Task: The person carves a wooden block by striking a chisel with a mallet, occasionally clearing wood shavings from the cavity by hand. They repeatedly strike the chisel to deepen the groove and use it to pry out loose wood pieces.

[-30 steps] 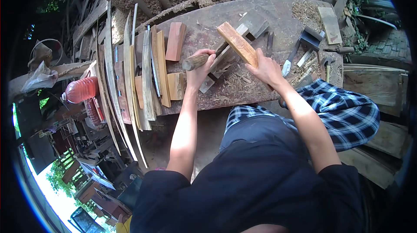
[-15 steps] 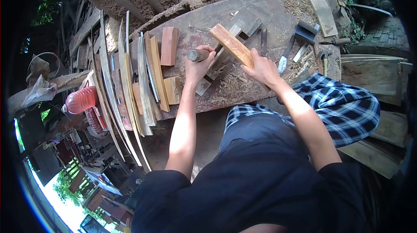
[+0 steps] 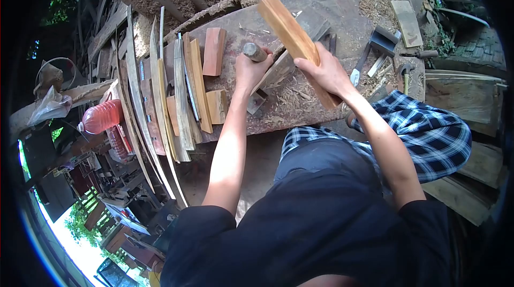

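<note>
Head view. The person sits at a worn wooden worktop (image 3: 342,14) strewn with shavings. The left hand (image 3: 251,68) has its fingers closed around a round-handled tool (image 3: 255,51), apparently a chisel, whose butt end points up and away from the body. Its working end is hidden behind the hand, so contact cannot be confirmed. The grey workpiece (image 3: 278,70) lies flat on the worktop just to the right of that hand, its long axis running from near-left to far-right. The right hand (image 3: 324,73) grips a pale wooden block (image 3: 294,38) by its lower half. The block stands raised above the workpiece, its long axis sloping from the hand up and to the left, its free end over the tool's butt. The right hand is the nearer to the block's striking end.

Against the picture half a second earlier, the block is lifted higher and stands steeper. The tool handle is more upright. A stack of wood strips (image 3: 182,89) lies unchanged at left.
</note>
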### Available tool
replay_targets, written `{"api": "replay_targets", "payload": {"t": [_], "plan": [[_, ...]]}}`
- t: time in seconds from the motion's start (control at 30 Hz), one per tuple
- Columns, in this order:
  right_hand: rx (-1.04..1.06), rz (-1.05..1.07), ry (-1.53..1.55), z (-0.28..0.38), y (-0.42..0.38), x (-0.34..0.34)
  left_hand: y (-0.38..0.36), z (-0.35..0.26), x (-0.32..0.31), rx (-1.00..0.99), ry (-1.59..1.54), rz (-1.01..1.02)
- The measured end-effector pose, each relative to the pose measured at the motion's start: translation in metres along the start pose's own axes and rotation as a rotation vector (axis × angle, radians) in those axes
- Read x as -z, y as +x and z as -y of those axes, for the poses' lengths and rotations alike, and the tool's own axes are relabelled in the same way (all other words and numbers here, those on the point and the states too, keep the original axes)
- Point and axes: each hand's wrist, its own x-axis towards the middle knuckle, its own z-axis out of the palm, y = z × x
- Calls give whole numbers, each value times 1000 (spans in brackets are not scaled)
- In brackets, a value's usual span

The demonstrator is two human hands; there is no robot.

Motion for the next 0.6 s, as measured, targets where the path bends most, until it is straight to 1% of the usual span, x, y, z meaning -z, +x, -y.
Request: {"api": "replay_targets", "payload": {"t": [0.03,0.1,0.13,0.17,0.2,0.23,0.3,0.33,0.4,0.43,0.5,0.53,0.57,0.6], "plan": [[-5,5,2,25,-3,7,1,-1,-1,2,18,12],[141,18,111,72,-13,19,-1,5,-6,7,40,26],[141,15,110,82,-16,20,-4,12,-13,-2,78,-25],[208,41,0,89,-19,20,-4,19,-18,-13,114,-76],[273,65,-112,93,-20,21,-8,8,-16,-36,86,-47],[260,101,-220,89,-19,17,-13,1,-15,-65,49,-44],[193,228,-284,73,-13,11,-15,6,-16,-180,-85,-87],[203,228,-286,71,-12,12,-14,7,-14,-184,-84,-96],[122,184,-248,67,-15,11,-21,8,-16,-139,-34,-93],[116,197,-245,61,-19,7,-27,7,-16,-124,-32,-93],[160,18,-71,52,-19,2,-28,3,-18,-70,9,-64],[63,49,-98,53,-18,3,-28,5,-24,-88,8,-87],[65,44,-101,45,-14,3,-28,9,-27,-93,5,-87],[17,77,-207,25,-8,-1,-30,15,-30,-86,-46,-126]]}}
